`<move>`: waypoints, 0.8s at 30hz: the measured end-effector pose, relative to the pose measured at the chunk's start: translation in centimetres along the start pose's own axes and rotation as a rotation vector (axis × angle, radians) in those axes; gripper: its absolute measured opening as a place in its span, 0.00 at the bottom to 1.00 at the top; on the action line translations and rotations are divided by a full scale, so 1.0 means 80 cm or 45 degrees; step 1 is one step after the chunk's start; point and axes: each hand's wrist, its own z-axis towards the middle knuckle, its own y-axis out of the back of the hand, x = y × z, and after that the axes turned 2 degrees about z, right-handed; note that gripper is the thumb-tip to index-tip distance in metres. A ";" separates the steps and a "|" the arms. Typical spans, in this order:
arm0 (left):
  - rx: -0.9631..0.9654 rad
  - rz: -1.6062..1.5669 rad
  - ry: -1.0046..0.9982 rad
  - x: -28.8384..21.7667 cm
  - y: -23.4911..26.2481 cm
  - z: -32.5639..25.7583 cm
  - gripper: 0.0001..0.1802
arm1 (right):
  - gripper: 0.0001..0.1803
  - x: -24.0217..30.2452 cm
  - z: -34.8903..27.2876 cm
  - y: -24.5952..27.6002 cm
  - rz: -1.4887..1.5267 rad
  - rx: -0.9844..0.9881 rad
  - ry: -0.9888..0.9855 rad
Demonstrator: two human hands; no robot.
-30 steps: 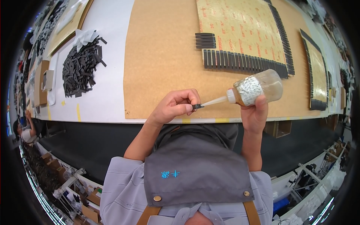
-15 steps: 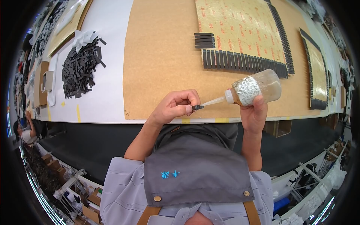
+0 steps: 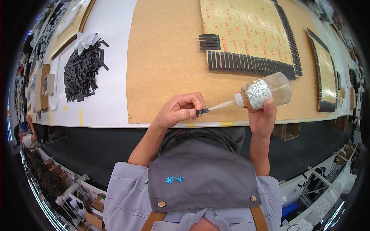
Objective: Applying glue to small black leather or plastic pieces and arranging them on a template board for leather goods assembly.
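Between the thumb and fingers of my left hand point(image 3: 179, 111) is a small stack of black strips point(image 3: 202, 111), their ends poking out to the right. My right hand point(image 3: 263, 117) grips a clear squeeze bottle point(image 3: 278, 88) tipped on its side, with a silvery label around it and brownish liquid inside. Its long pale nozzle point(image 3: 223, 104) points left, the tip at the ends of the strips. Beyond my hands lies a yellowish board point(image 3: 246, 30) edged with rows of black strips point(image 3: 246, 63). A short separate group of strips point(image 3: 209, 42) sits at its left edge.
A heap of loose black strips point(image 3: 83, 73) with a crumpled white piece point(image 3: 86, 41) lies at left on the white table. Brown paper point(image 3: 165, 57) covers the middle. Another strip-edged board point(image 3: 324, 73) is at right; cardboard boxes point(image 3: 42, 86) stand far left. Another person point(image 3: 29, 136) is at the far left.
The bottle and my right hand have shifted slightly right, drawing the nozzle tip back a little along the strip ends. My left hand stays nearly still with the strips.
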 end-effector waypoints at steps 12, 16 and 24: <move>-0.006 -0.017 -0.016 0.003 0.002 0.005 0.11 | 0.36 -0.001 0.002 0.006 -0.083 0.003 -0.026; 0.021 -0.082 -0.064 0.001 0.009 0.012 0.10 | 0.36 0.003 0.004 0.007 -0.109 0.039 -0.013; -0.238 0.921 0.191 -0.111 0.076 0.137 0.07 | 0.34 0.007 -0.003 0.016 0.056 -0.018 0.011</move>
